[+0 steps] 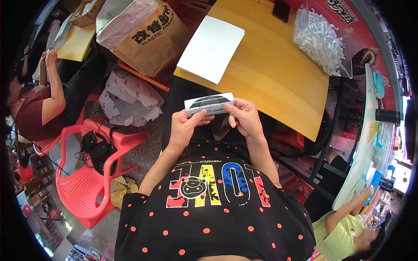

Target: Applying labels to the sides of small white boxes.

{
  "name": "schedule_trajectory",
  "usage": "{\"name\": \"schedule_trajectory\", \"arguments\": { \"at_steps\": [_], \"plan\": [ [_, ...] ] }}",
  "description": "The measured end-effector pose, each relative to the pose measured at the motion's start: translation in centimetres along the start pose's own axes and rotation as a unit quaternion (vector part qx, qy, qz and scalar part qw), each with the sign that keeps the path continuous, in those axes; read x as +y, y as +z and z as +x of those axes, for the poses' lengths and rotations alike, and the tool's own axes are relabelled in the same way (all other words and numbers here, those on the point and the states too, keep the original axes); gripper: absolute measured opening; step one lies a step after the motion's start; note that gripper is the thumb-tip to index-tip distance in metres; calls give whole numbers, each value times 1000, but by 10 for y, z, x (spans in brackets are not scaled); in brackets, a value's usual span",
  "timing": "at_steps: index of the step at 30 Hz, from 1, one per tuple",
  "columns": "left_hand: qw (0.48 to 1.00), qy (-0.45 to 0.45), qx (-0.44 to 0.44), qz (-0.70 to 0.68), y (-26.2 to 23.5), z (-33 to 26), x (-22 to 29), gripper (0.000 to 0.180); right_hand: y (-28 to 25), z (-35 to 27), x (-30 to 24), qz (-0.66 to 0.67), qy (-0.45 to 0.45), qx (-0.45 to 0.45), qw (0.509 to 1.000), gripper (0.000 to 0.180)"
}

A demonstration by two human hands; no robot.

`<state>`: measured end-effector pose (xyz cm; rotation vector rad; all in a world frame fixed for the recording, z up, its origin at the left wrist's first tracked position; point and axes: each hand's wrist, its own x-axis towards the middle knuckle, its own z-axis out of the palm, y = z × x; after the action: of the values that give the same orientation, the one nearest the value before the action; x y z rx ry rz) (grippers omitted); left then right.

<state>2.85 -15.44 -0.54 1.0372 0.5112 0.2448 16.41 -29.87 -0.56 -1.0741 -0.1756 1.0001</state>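
Observation:
Between my two hands, above my lap and just off the table's near edge, is a folded paper piece [209, 103] with a dark umbrella picture and lettering on a pale blue-grey band. My left hand [185, 124] grips its left end, thumb on the front face. My right hand [245, 117] pinches the right end, its thumb pressed on the front and the fingers curled behind. A stack of white paper sheets [212, 48] lies on the yellow wooden table [270, 65], a little beyond the folded piece.
A clear bin of white paper strips [320, 41] and a dark phone [281, 10] are at the table's far right. Left stand a large brown paper sack [148, 43] and a red plastic chair [89, 187] with black cables. Other people sit at the far left and lower right.

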Motion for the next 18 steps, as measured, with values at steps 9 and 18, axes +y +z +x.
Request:
{"name": "schedule_trajectory", "arguments": {
  "at_steps": [9,18],
  "plan": [
    [996,62,20,62,0,-1,7,22,11,-16,-25,-504,-289,97,808,26],
    [933,222,22,283,14,-7,16,19,4,-17,-43,-583,-423,-42,692,11]
  ]
}}
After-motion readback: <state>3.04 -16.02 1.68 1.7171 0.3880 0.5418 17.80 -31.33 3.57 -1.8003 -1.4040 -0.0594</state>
